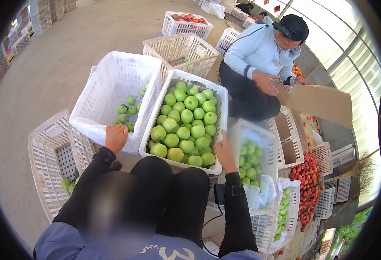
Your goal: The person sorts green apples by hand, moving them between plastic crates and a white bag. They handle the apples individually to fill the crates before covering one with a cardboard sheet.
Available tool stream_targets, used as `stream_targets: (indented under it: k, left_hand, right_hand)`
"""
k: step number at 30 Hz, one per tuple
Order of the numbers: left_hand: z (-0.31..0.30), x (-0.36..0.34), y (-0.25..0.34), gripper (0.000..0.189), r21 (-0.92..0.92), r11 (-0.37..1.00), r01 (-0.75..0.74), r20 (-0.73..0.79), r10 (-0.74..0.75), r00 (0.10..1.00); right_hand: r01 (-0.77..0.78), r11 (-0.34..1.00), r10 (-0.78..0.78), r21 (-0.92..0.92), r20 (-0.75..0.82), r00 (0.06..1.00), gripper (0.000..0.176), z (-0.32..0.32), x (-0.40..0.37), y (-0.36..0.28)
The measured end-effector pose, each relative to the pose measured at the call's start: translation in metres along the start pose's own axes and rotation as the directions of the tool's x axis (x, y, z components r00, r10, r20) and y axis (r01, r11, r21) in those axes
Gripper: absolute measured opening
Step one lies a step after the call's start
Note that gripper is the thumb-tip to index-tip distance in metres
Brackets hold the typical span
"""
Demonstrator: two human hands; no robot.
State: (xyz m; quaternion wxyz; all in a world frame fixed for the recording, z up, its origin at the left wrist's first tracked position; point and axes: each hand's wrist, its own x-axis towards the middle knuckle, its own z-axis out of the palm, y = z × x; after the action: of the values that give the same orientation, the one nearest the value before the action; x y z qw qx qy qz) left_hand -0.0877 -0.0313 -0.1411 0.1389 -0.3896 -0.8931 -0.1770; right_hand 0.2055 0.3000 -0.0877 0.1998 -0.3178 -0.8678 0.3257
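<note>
A white crate of green apples (184, 117) stands before my knees. To its left is a crate lined with white plastic (99, 93), with several green apples at its bottom. My left hand (116, 138) is closed at the near rim of the lined crate; whatever its fingers hold is hidden. My right hand (226, 151) is beside the right rim of the full crate, slightly blurred, with its index finger stretched away from the others and no apple in it.
At the left stands a white crate (47, 143) holding a few green apples. An empty-looking crate (179, 50) is beyond the full one. At the right are another crate of green apples (268, 143), piled red fruit (305, 177) and a seated person (259, 60) holding cardboard (320, 104).
</note>
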Motion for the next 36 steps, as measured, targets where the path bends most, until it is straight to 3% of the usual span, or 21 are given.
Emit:
stream_targets:
  k: [3, 6, 8, 11, 17, 19, 24, 26, 27, 28, 30, 32, 36]
  left_hand:
    - [0.001, -0.001, 0.001, 0.024, 0.003, 1.000, 0.004, 0.001, -0.004, 1.000]
    - [0.005, -0.002, -0.002, 0.023, 0.011, 1.000, 0.010, -0.002, -0.010, 1.000]
    - [0.007, -0.003, 0.000, 0.023, 0.014, 1.000, 0.008, -0.025, -0.008, 1.000]
    - [0.002, -0.003, -0.001, 0.023, 0.097, 0.995, 0.006, 0.067, -0.012, 0.998]
    - [0.016, 0.000, -0.010, 0.028, -0.080, 0.996, 0.024, -0.048, -0.028, 0.998]
    - [0.004, 0.005, -0.002, 0.032, -0.255, 0.961, 0.110, -0.026, -0.120, 0.992]
    - [-0.017, 0.020, 0.020, 0.035, -0.438, 0.892, 0.115, -0.069, -0.161, 0.984]
    - [-0.022, 0.029, 0.034, 0.037, -0.487, 0.867, 0.105, -0.095, -0.172, 0.980]
    - [-0.025, 0.035, 0.042, 0.038, -0.439, 0.898, 0.014, -0.170, -0.099, 0.981]
    - [-0.027, 0.040, 0.053, 0.039, -0.385, 0.920, -0.077, -0.240, -0.020, 0.971]
    - [-0.035, 0.053, 0.081, 0.040, -0.372, 0.917, -0.142, -0.205, 0.068, 0.976]
    - [-0.026, 0.070, 0.106, 0.040, -0.362, 0.907, -0.217, -0.173, 0.164, 0.971]
    - [0.013, 0.093, 0.135, 0.044, -0.271, 0.893, -0.358, -0.088, 0.348, 0.933]
  right_hand:
    - [-0.015, 1.000, 0.015, 0.010, 0.001, 1.000, 0.061, -0.022, -0.047, 0.000]
    - [-0.125, 0.992, 0.126, 0.032, -0.038, 0.991, 0.062, -0.045, -0.088, 0.008]
    - [-0.177, 0.964, 0.203, 0.199, -0.120, 0.972, 0.061, -0.062, -0.110, 0.010]
    - [-0.154, 0.938, 0.222, 0.311, -0.196, 0.955, 0.057, -0.085, -0.132, -0.004]
    - [-0.032, 0.950, 0.148, 0.310, -0.361, 0.921, 0.047, -0.124, -0.142, -0.021]
    - [-0.041, 0.935, 0.177, 0.351, -0.365, 0.914, 0.045, -0.131, -0.137, -0.023]
    - [-0.075, 0.929, 0.212, 0.362, -0.355, 0.911, 0.043, -0.121, -0.111, -0.019]
    - [0.030, 0.979, 0.039, 0.204, -0.329, 0.944, 0.043, -0.104, -0.094, -0.015]
    - [0.057, 0.995, -0.030, 0.087, -0.283, 0.959, 0.044, -0.100, -0.087, -0.034]
    - [0.047, 0.995, -0.020, 0.090, -0.280, 0.960, 0.044, -0.088, -0.076, -0.033]
    - [0.207, 0.972, -0.223, -0.110, -0.167, 0.960, 0.046, -0.059, -0.048, -0.018]
    - [0.248, 0.951, -0.260, -0.182, -0.046, 0.964, 0.048, -0.033, -0.018, -0.019]
    - [0.311, 0.889, -0.326, -0.337, 0.013, 0.945, 0.052, 0.014, 0.027, -0.015]
